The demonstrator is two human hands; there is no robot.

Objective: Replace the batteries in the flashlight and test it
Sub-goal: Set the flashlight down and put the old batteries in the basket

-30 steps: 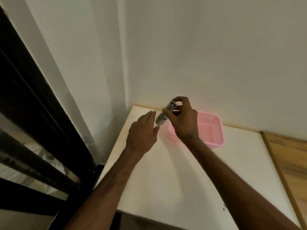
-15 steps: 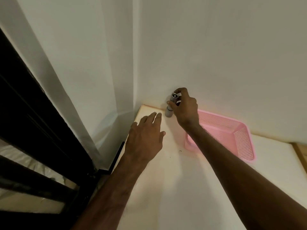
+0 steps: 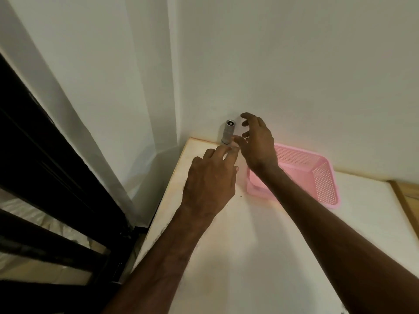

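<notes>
Flashlight (image 3: 227, 132) stands upright on its own, left of the basket (image 3: 318, 177), at the table's (image 3: 249, 257) back edge, close against the wall (image 3: 294, 64). The right hand (image 3: 258, 143) hovers between it and the basket, fingers loosely spread and gripping nothing. Its thumb is close to the flashlight's foot, but I cannot tell if it touches. The left hand (image 3: 210, 180), further left of the basket, reaches forward with straight fingers, also holding nothing.

No loose batteries or cap show, and the basket looks empty where visible. The body looks whole, so the swap may be finished, though that cannot be confirmed. No beam shows, so I judge the test is not yet done.
</notes>
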